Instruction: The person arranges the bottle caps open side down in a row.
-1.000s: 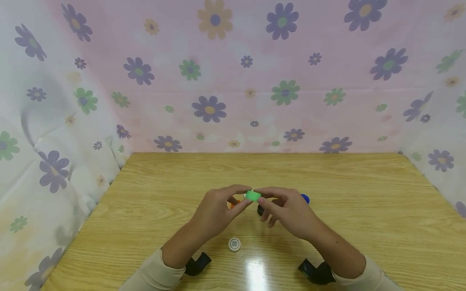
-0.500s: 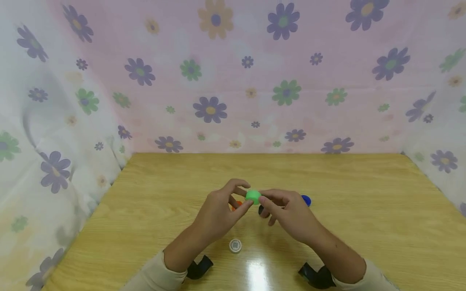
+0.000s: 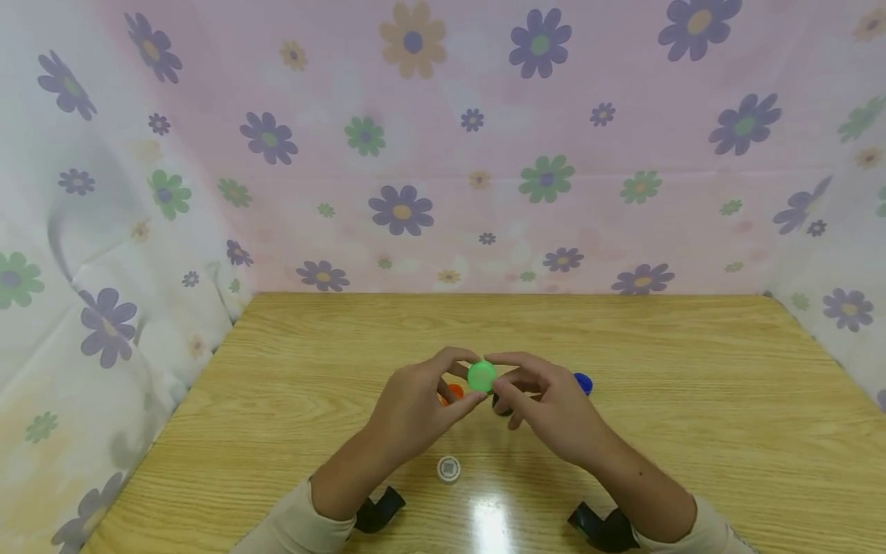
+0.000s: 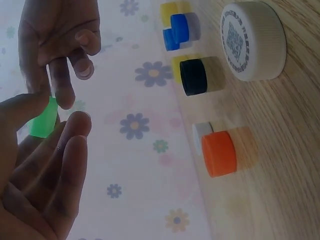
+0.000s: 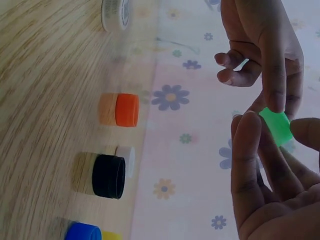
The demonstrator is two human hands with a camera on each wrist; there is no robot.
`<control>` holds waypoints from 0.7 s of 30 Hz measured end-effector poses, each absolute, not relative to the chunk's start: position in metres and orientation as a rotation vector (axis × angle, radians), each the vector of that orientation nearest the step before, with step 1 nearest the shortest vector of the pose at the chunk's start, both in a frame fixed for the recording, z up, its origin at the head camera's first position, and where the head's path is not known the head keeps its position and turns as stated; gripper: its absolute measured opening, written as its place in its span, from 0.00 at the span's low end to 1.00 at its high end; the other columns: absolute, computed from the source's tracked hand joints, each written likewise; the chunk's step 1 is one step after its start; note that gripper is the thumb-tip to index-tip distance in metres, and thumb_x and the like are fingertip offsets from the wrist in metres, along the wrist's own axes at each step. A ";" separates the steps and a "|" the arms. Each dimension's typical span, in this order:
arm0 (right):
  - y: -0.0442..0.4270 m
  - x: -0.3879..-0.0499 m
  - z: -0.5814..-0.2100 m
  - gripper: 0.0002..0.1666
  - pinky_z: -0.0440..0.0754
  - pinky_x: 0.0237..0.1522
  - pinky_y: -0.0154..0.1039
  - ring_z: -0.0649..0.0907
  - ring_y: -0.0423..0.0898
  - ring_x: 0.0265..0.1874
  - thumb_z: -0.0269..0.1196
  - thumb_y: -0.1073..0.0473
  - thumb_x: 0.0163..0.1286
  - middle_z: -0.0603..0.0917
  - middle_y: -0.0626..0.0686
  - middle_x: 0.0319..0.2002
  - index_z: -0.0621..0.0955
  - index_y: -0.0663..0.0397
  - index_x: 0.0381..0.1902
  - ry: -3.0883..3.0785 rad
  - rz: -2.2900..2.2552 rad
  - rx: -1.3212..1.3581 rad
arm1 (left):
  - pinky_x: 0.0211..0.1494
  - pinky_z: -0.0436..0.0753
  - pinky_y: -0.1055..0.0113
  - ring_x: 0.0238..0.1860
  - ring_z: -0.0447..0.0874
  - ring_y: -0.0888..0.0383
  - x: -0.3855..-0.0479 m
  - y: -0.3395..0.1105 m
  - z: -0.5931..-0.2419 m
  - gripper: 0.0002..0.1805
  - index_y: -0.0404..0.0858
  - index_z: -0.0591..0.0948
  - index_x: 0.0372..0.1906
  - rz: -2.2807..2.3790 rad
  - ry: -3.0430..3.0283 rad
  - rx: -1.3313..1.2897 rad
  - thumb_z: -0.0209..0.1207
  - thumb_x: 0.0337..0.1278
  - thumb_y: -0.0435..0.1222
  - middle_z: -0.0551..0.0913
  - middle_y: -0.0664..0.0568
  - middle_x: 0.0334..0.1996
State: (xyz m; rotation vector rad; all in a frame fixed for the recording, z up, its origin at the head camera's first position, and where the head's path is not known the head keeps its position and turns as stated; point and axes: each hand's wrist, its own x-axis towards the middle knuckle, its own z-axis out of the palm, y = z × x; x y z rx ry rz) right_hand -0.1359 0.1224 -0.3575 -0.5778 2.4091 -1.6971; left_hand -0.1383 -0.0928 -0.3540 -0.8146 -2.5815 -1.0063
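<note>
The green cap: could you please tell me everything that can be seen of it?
The green cap is bright, short and round, and looks like plastic. It is held up over the wooden table, showing a round face in the head view; in the wrist views its side looks plain. The left hand and right hand hold it between them. Whether it is hollow is unclear.

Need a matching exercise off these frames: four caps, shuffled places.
Things
1. green cap
2. orange cap
3. black cap
4. printed white cap

Places
A. on the table, partly behind the right hand in the head view
B. on the table, between the forearms in the head view
C. raised, held by both hands
D. on the table, partly behind the left hand in the head view

Pairs: 1-C, 2-D, 3-A, 4-B
</note>
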 end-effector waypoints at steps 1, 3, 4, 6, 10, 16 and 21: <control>0.122 -0.135 -0.358 0.23 0.87 0.33 0.42 0.87 0.47 0.33 0.60 0.51 0.75 0.88 0.58 0.41 0.75 0.48 0.66 2.422 -1.698 -0.594 | 0.27 0.78 0.79 0.26 0.86 0.66 -0.138 -0.093 -0.354 0.22 0.47 0.78 0.55 -1.013 -2.577 -0.818 0.71 0.57 0.42 0.90 0.54 0.42; 0.122 -0.135 -0.358 0.24 0.87 0.32 0.42 0.87 0.44 0.31 0.62 0.54 0.74 0.88 0.58 0.40 0.75 0.47 0.66 2.449 -1.704 -0.646 | 0.28 0.78 0.79 0.26 0.87 0.65 -0.139 -0.094 -0.353 0.22 0.46 0.79 0.56 -1.032 -2.570 -0.825 0.71 0.57 0.43 0.90 0.54 0.41; 0.123 -0.134 -0.358 0.24 0.87 0.31 0.42 0.87 0.42 0.31 0.63 0.55 0.73 0.89 0.57 0.40 0.75 0.47 0.65 2.465 -1.706 -0.681 | 0.28 0.79 0.79 0.26 0.87 0.65 -0.140 -0.094 -0.354 0.22 0.45 0.79 0.55 -1.046 -2.567 -0.830 0.70 0.57 0.43 0.90 0.54 0.41; 0.123 -0.134 -0.359 0.23 0.87 0.29 0.41 0.86 0.40 0.29 0.65 0.58 0.71 0.89 0.54 0.38 0.77 0.47 0.63 2.507 -1.704 -0.745 | 0.29 0.80 0.79 0.26 0.87 0.65 -0.140 -0.094 -0.353 0.21 0.45 0.80 0.55 -1.071 -2.567 -0.841 0.70 0.58 0.43 0.91 0.54 0.40; 0.125 -0.135 -0.359 0.20 0.86 0.28 0.39 0.87 0.40 0.30 0.67 0.59 0.69 0.89 0.52 0.38 0.80 0.46 0.59 2.584 -1.669 -0.799 | 0.30 0.81 0.78 0.27 0.87 0.66 -0.140 -0.095 -0.351 0.20 0.47 0.81 0.54 -1.104 -2.584 -0.855 0.69 0.58 0.44 0.91 0.55 0.39; 0.126 -0.136 -0.358 0.19 0.86 0.29 0.37 0.88 0.40 0.31 0.69 0.56 0.67 0.89 0.49 0.40 0.82 0.44 0.55 2.648 -1.597 -0.820 | 0.29 0.80 0.78 0.28 0.87 0.66 -0.139 -0.099 -0.347 0.19 0.48 0.80 0.54 -1.104 -2.606 -0.883 0.69 0.59 0.44 0.91 0.55 0.41; 0.127 -0.136 -0.356 0.17 0.85 0.31 0.36 0.86 0.36 0.32 0.69 0.55 0.66 0.88 0.45 0.42 0.83 0.41 0.53 2.688 -1.559 -0.850 | 0.29 0.80 0.79 0.28 0.87 0.66 -0.139 -0.103 -0.344 0.20 0.47 0.79 0.55 -1.070 -2.618 -0.958 0.69 0.60 0.41 0.91 0.54 0.41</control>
